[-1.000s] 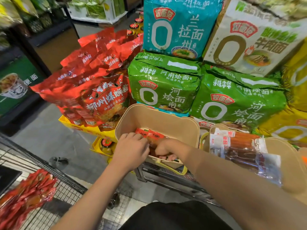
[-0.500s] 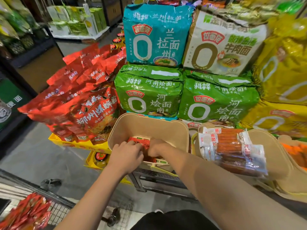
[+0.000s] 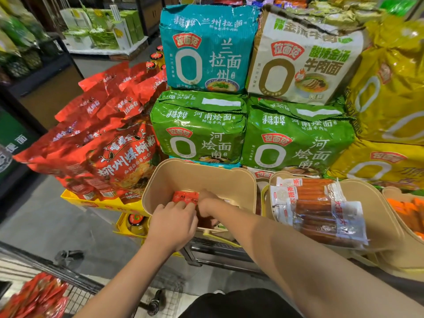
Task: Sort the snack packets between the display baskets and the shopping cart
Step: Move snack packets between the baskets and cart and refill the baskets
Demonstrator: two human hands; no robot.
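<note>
Red packet (image 3: 185, 198) pinched by left hand (image 3: 172, 226) and right hand (image 3: 207, 204), held inside basket (image 3: 197, 175), cart (image 3: 75, 288) at lower left

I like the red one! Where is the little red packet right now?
In the head view, the red packet sits low in the beige basket, centre frame, with the left hand and right hand both on it.

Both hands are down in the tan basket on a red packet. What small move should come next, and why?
Probably lift the red packet clear of the tan basket toward the shopping cart: left hand and right hand both touch it, and similar red packets already lie there.
</note>
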